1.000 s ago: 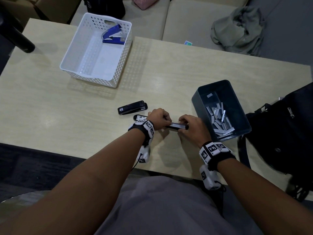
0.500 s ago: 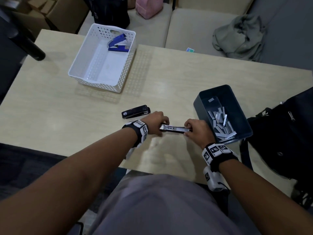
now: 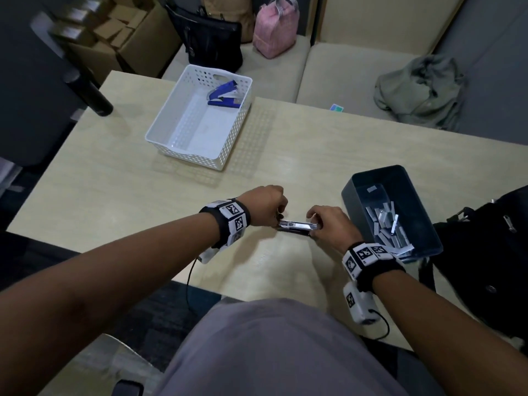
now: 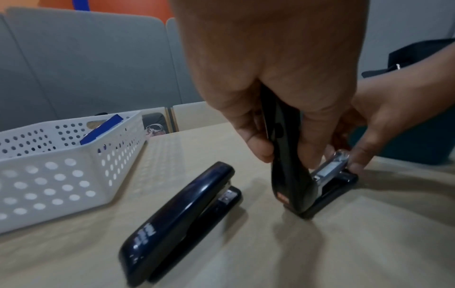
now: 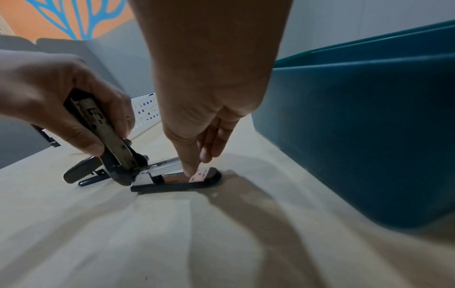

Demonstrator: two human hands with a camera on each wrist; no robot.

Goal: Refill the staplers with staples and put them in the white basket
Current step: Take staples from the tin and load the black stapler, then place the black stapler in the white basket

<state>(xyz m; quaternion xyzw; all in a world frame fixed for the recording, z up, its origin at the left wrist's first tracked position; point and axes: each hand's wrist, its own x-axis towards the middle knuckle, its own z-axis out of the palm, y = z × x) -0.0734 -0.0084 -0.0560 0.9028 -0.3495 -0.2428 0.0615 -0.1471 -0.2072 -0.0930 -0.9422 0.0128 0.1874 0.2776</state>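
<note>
A black stapler [image 3: 295, 226] lies open on the table's near middle. My left hand [image 3: 278, 208] grips its cover [image 4: 288, 175], which stands almost upright. The metal magazine [image 5: 162, 165] is exposed above the base [image 5: 177, 183]. My right hand [image 3: 315, 221] pinches the stapler's front end, its fingertips [image 5: 192, 171] down by the anvil plate. A second black stapler [image 4: 179, 218] lies closed just left of it, hidden under my left wrist in the head view. The white basket [image 3: 194, 157] stands at the far left and holds a blue stapler [image 3: 224, 95].
A dark bin [image 3: 354, 195] with several staple strips [image 3: 391, 227] stands right beside my right hand. A black bag [image 3: 485, 252] sits at the table's right edge. Bags and a grey garment [image 3: 420, 90] lie on the bench behind the table.
The cover that lay back flat by my left wrist now stands upright in my left hand. Both hands stay on the stapler. The head view has tilted up.
</note>
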